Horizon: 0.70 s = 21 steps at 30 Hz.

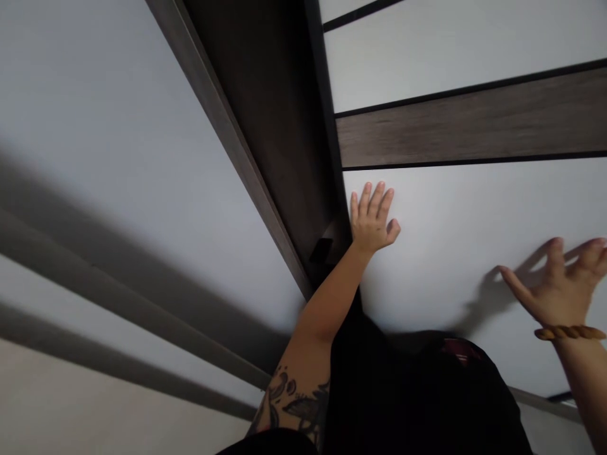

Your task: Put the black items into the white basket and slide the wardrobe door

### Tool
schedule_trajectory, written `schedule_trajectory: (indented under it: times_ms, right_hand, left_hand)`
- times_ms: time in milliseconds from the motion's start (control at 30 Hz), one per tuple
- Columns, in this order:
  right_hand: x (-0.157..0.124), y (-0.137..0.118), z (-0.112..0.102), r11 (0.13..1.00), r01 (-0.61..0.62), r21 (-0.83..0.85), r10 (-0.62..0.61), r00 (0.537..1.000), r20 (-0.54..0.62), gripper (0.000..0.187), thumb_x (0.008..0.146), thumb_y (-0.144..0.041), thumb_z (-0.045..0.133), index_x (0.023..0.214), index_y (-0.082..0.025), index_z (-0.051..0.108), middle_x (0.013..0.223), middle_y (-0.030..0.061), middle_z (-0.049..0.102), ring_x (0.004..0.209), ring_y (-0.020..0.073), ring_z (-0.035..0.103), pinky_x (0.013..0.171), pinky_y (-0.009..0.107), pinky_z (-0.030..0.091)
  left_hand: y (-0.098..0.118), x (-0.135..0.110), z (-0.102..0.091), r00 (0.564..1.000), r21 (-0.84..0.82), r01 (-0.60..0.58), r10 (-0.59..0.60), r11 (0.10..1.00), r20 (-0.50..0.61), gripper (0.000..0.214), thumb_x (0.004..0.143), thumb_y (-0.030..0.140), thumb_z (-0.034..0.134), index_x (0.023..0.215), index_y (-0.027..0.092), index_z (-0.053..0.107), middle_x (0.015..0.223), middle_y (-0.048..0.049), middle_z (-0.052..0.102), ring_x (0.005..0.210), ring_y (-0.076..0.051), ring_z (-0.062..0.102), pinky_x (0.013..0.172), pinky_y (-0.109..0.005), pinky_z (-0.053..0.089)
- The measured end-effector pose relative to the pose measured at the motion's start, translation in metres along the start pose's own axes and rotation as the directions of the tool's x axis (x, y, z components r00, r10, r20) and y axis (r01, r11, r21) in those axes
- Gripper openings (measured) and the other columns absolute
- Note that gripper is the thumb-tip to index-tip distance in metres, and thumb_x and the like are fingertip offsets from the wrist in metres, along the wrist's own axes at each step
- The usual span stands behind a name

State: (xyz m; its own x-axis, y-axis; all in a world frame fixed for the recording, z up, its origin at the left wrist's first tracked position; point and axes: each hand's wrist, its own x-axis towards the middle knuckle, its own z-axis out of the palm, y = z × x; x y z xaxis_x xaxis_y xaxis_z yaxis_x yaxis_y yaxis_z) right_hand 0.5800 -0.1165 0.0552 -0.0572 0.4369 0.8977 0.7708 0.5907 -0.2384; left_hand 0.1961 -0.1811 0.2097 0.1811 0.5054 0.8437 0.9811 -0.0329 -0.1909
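My left hand (372, 218) lies flat and open against a pale door panel (455, 227), close to the panel's left edge and just below a dark wooden band (474, 126). My right hand (559, 284) is further right, fingers spread and open, fingertips touching or nearly touching the same panel, with its shadow on the surface. A beaded wooden bracelet (569, 332) circles the right wrist. The left forearm shows a dark tattoo (296, 398). Neither hand holds anything.
A dark wooden frame post (265, 114) runs diagonally left of the panel, with a small dark latch recess (323, 250) near my left wrist. A pale wall (95, 126) with shadow stripes fills the left. My dark clothing (417, 392) covers the bottom centre.
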Motion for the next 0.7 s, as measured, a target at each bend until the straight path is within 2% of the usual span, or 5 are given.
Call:
schedule_trajectory:
  times_ms: [100, 233, 400, 567, 700]
  right_hand:
    - [0.000, -0.015, -0.004, 0.998, 0.058, -0.022, -0.058, 0.998, 0.019, 0.107, 0.083, -0.063, 0.068, 0.172, -0.042, 0.012, 0.177, -0.0081, -0.019, 0.163, 0.0480, -0.004, 0.128, 0.074, 0.011]
    - [-0.004, -0.009, -0.005, 0.993, 0.115, -0.005, -0.115, 0.993, 0.041, 0.107, 0.082, -0.053, 0.074, 0.170, -0.047, 0.014, 0.179, -0.0056, -0.011, 0.162, 0.0500, 0.007, 0.127, 0.073, 0.021]
    - [-0.006, -0.011, -0.007, 0.974, 0.226, -0.011, -0.226, 0.974, 0.008, 0.099, 0.086, -0.042, 0.072, 0.171, -0.038, 0.021, 0.181, 0.0045, 0.004, 0.160, 0.0509, 0.018, 0.123, 0.073, 0.033]
    - [-0.002, -0.020, -0.008, 0.968, 0.251, 0.007, -0.251, 0.967, 0.044, 0.100, 0.090, -0.043, 0.073, 0.172, -0.035, 0.018, 0.180, 0.0106, 0.002, 0.161, 0.0525, 0.015, 0.121, 0.077, 0.032]
    - [0.000, -0.026, -0.020, 0.961, 0.261, 0.091, -0.268, 0.960, 0.079, 0.100, 0.090, -0.044, 0.073, 0.172, -0.034, 0.017, 0.179, 0.0152, 0.009, 0.159, 0.0522, 0.021, 0.118, 0.078, 0.035]
  left_hand:
    - [-0.003, -0.001, 0.000, 0.999, 0.022, 0.047, -0.047, 0.999, -0.003, 0.069, 0.096, 0.050, 0.047, 0.158, 0.018, 0.049, 0.170, -0.0116, 0.042, 0.166, -0.035, 0.011, 0.134, -0.063, 0.004]
    - [-0.001, -0.001, 0.001, 0.989, 0.037, 0.143, -0.144, 0.989, 0.028, 0.078, 0.095, 0.057, 0.049, 0.160, 0.015, 0.045, 0.173, -0.0157, 0.035, 0.166, -0.039, 0.002, 0.132, -0.066, 0.003]
    - [0.004, 0.001, 0.007, 0.972, 0.061, 0.236, -0.234, 0.970, -0.032, 0.083, 0.097, 0.065, 0.044, 0.163, 0.015, 0.039, 0.174, -0.0170, 0.030, 0.166, -0.038, -0.003, 0.131, -0.068, 0.003]
    - [0.002, -0.003, 0.008, 0.962, 0.124, 0.271, -0.264, 0.955, -0.073, 0.078, 0.101, 0.057, 0.039, 0.166, 0.015, 0.034, 0.175, -0.0168, 0.028, 0.167, -0.034, -0.001, 0.132, -0.065, 0.006]
    - [-0.008, -0.006, 0.011, 0.961, 0.058, 0.258, -0.250, 0.964, -0.121, 0.078, 0.099, 0.055, 0.041, 0.163, 0.011, 0.039, 0.176, -0.0176, 0.026, 0.167, -0.034, 0.002, 0.133, -0.061, 0.007]
